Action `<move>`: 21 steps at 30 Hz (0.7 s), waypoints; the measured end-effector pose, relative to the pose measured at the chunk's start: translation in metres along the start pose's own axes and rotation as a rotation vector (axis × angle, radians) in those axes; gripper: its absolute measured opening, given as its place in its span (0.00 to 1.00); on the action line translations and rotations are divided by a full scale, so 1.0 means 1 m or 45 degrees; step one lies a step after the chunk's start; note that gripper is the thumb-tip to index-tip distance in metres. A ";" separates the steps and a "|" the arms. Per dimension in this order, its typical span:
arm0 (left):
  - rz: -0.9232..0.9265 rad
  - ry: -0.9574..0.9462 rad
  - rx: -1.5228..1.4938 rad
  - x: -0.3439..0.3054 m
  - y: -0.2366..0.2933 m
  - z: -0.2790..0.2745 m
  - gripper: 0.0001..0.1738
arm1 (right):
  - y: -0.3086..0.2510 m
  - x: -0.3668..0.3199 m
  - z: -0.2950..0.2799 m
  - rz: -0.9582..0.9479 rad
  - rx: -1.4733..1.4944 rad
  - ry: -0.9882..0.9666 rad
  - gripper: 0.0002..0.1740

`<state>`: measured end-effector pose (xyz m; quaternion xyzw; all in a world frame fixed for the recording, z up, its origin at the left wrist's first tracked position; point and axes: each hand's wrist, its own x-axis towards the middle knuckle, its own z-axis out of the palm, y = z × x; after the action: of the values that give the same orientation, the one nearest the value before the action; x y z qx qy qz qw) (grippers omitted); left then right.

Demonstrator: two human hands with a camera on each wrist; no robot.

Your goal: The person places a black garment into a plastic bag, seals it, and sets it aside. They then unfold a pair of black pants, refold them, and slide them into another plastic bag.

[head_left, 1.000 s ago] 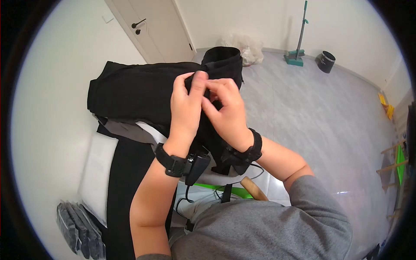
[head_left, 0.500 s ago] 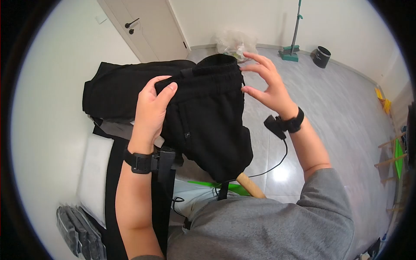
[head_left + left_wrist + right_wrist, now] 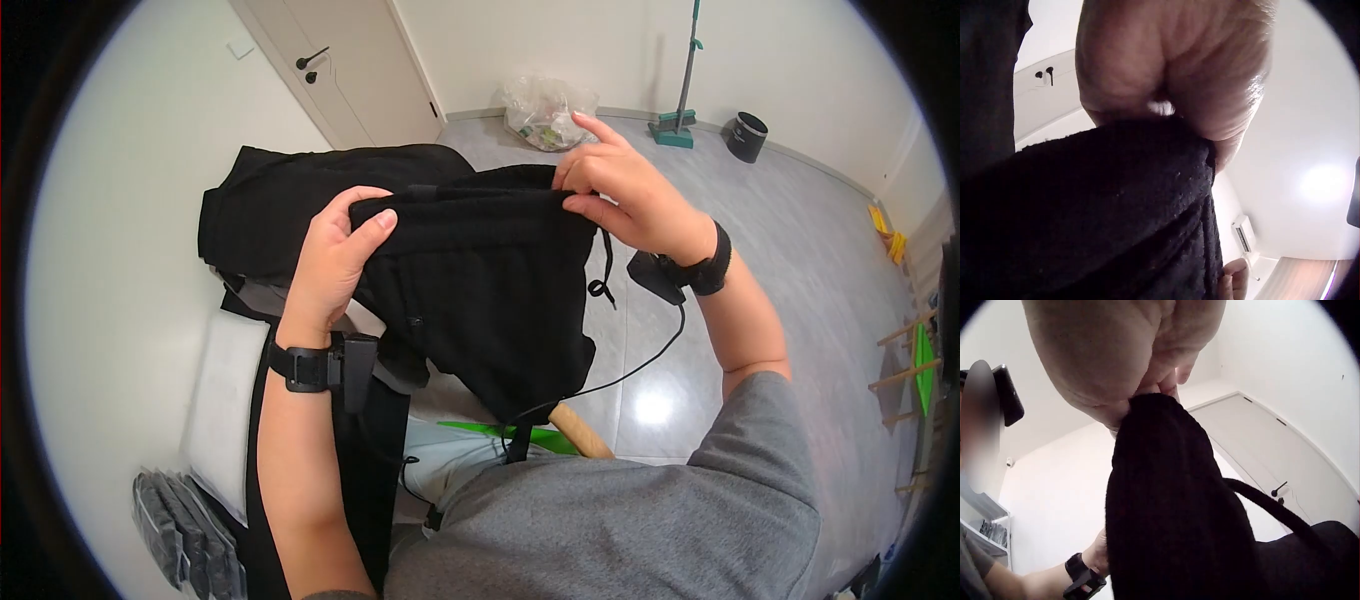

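Observation:
Black trousers (image 3: pixel 480 290) hang in front of me by their waistband, with a small mark near the pocket. My left hand (image 3: pixel 335 250) grips the left end of the waistband, thumb on the near side. At the right end, my right hand (image 3: pixel 625 190) pinches the band between thumb and fingers, with the index finger raised. A knotted drawstring (image 3: pixel 606 270) dangles below the right hand. In the right wrist view the dark cloth (image 3: pixel 1166 487) rises into the pinch, and a cord (image 3: pixel 1272 509) leads off beside it. The left wrist view shows dark fabric (image 3: pixel 1097 206) under the left palm.
More black clothing (image 3: pixel 310 200) lies to the left behind the trousers. A white padded item (image 3: pixel 225 410) and bagged dark garments (image 3: pixel 190 530) are beside a black surface. A wooden rod (image 3: pixel 580 430) is near my waist. Farther off stand a clear plastic bag (image 3: pixel 540 110), broom and bin (image 3: pixel 747 137).
Both hands were together over the black cloth, then moved apart. My right hand, open and near the right edge half a second ago, now pinches the waistband, which is stretched straighter between the hands.

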<state>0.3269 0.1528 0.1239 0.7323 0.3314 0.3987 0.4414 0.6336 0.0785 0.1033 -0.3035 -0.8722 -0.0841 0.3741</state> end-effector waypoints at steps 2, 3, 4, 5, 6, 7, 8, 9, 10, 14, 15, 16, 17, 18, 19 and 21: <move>0.014 -0.010 0.040 -0.001 0.004 0.002 0.15 | 0.004 0.001 0.005 0.045 0.029 0.081 0.09; 0.023 -0.011 0.042 -0.003 0.007 0.004 0.15 | 0.005 -0.001 0.008 0.095 0.054 0.167 0.08; 0.030 -0.011 0.042 -0.003 0.009 0.005 0.14 | 0.008 -0.003 0.013 0.095 0.056 0.164 0.08; 0.026 -0.009 0.039 -0.003 0.010 0.004 0.14 | 0.012 -0.007 0.018 0.152 0.097 0.248 0.12; 0.000 -0.031 0.078 -0.003 0.011 0.003 0.16 | 0.015 -0.011 0.024 0.211 0.137 0.334 0.16; -0.025 -0.054 0.117 -0.002 0.011 0.002 0.18 | 0.015 -0.011 0.029 0.212 0.138 0.330 0.16; -0.026 -0.052 0.114 -0.001 0.010 0.001 0.18 | 0.011 -0.011 0.034 0.376 0.358 0.510 0.24; -0.013 -0.037 0.089 -0.001 0.008 0.001 0.18 | 0.009 -0.013 0.039 0.542 0.579 0.688 0.32; -0.003 -0.022 0.064 0.001 0.008 0.000 0.18 | 0.010 -0.015 0.042 0.545 0.581 0.683 0.32; -0.050 -0.069 0.020 -0.001 0.006 0.001 0.17 | 0.009 -0.021 0.060 0.742 1.504 0.394 0.39; 0.002 -0.030 -0.002 -0.001 0.006 0.003 0.15 | 0.007 -0.018 0.062 0.829 1.556 0.391 0.36; 0.051 0.010 -0.023 -0.001 0.005 0.004 0.13 | 0.004 -0.013 0.064 0.919 1.610 0.387 0.32; 0.018 0.021 -0.040 -0.002 0.007 0.003 0.13 | -0.003 -0.006 0.061 0.978 1.581 0.445 0.26; -0.020 0.032 -0.059 -0.003 0.007 0.000 0.14 | -0.006 0.001 0.062 0.990 1.590 0.446 0.26; -0.003 0.008 -0.041 -0.001 0.001 -0.009 0.15 | -0.007 0.007 0.063 0.960 1.576 0.455 0.25; -0.128 0.024 -0.028 -0.001 0.006 -0.020 0.18 | -0.009 0.014 0.067 0.923 1.449 0.463 0.23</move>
<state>0.3101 0.1572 0.1348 0.7060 0.3676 0.3864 0.4659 0.5802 0.1032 0.0666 -0.3135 -0.5479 0.4666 0.6195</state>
